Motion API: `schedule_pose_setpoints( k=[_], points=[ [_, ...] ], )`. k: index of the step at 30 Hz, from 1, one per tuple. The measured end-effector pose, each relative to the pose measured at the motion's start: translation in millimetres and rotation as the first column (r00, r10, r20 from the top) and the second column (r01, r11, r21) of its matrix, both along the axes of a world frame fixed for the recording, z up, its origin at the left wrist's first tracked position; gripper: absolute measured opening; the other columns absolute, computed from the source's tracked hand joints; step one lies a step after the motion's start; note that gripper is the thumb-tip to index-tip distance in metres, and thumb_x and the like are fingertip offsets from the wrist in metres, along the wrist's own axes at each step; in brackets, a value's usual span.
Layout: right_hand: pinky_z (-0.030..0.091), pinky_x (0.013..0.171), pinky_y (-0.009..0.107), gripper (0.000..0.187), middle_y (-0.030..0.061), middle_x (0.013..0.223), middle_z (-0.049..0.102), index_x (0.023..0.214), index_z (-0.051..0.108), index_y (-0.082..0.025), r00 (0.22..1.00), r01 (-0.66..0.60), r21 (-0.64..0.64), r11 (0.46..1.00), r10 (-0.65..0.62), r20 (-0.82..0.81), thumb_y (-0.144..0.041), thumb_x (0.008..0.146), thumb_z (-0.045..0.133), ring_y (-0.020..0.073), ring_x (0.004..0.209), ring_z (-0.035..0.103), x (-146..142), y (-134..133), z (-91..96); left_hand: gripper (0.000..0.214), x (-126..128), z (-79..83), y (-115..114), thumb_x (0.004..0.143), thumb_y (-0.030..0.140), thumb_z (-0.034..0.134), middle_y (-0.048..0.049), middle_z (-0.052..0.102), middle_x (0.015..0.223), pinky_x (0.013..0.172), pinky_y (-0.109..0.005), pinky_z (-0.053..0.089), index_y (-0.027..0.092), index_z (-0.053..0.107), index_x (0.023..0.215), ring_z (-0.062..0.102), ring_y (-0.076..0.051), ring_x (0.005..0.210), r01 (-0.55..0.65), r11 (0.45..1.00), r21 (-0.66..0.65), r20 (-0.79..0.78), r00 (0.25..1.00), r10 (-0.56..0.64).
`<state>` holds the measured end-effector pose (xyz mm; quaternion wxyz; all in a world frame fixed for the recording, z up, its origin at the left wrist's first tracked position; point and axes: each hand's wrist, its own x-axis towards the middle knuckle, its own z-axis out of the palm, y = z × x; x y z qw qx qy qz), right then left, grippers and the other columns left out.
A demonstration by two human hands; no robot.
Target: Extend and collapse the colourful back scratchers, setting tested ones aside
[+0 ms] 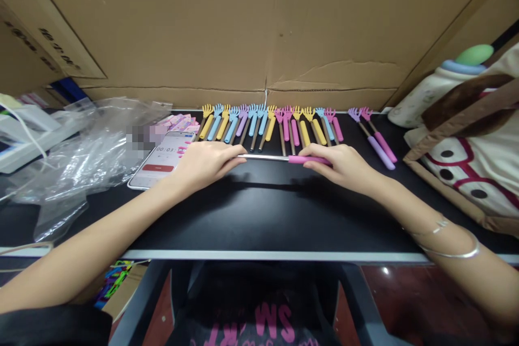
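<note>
Stretched level between my hands is a pink back scratcher (268,157) with a metal rod, held above the black desk. My left hand (207,163) is closed around its claw end; pink prongs poke out past the knuckles, over the phone. At the other end, the fingers of my right hand (343,166) grip the pink handle. Behind my hands lies a row of back scratchers (265,127) in yellow, blue, purple and pink, claws toward the cardboard. Right of them, a purple back scratcher (375,146) and a pink back scratcher (384,143) lie side by side.
A phone (152,165) showing a timer lies on the desk (267,216) at left, beside crumpled clear plastic bags (97,146). A cardboard wall (243,27) closes off the back. At right stand a white bottle (430,92) and a cloth bag (478,167).
</note>
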<state>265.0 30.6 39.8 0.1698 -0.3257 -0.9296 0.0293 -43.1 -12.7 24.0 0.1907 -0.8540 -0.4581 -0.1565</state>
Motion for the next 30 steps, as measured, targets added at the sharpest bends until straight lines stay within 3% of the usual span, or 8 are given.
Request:
schedule_pose_setpoints(
  k=[5, 16, 25, 30],
  points=[
    [0.034, 0.052, 0.020, 0.027, -0.0022, 0.066, 0.066, 0.098, 0.061, -0.023, 1.000, -0.020, -0.013, 1.000, 0.020, -0.019, -0.045, 0.093, 0.045, 0.0098, 0.050, 0.053, -1, 1, 0.2, 0.041, -1, -0.3, 1, 0.098, 0.046, 0.031, -0.0026, 0.072, 0.084, 0.054, -0.022, 0.037, 0.024, 0.066, 0.097, 0.066, -0.015, 0.071, 0.011, 1.000, 0.003, 0.010, 1.000, -0.011],
    [0.036, 0.052, 0.022, 0.028, -0.0012, 0.071, 0.070, 0.096, 0.063, -0.024, 1.000, -0.010, 0.134, 0.991, 0.014, -0.026, -0.046, 0.092, 0.047, 0.0109, 0.053, 0.057, 0, -1, 2.1, 0.045, 2, 2.0, -1, 0.098, 0.051, 0.027, -0.0020, 0.070, 0.074, 0.048, -0.024, 0.027, 0.023, 0.061, 0.088, 0.064, -0.016, 0.062, -0.046, 0.999, -0.028, -0.018, 0.999, 0.046],
    [0.038, 0.055, 0.022, 0.026, -0.0023, 0.081, 0.074, 0.097, 0.066, -0.026, 1.000, 0.000, 0.225, 0.974, -0.004, 0.017, -0.045, 0.092, 0.049, 0.0115, 0.061, 0.063, -1, -5, 5.1, 0.038, 9, 4.9, -2, 0.098, 0.046, 0.028, 0.0004, 0.069, 0.071, 0.048, -0.023, 0.024, 0.024, 0.057, 0.087, 0.062, -0.017, 0.061, -0.095, 0.968, -0.232, -0.038, 0.995, 0.088],
    [0.038, 0.056, 0.023, 0.027, -0.0022, 0.082, 0.074, 0.097, 0.067, -0.025, 0.999, -0.024, 0.282, 0.959, 0.017, 0.029, -0.045, 0.092, 0.049, 0.0116, 0.064, 0.064, 0, -3, 4.1, 0.035, 12, 8.7, -4, 0.097, 0.045, 0.032, 0.0028, 0.068, 0.075, 0.055, -0.022, 0.031, 0.025, 0.059, 0.087, 0.062, -0.017, 0.068, -0.079, 0.885, -0.459, 0.052, 0.992, 0.116]
  ],
)
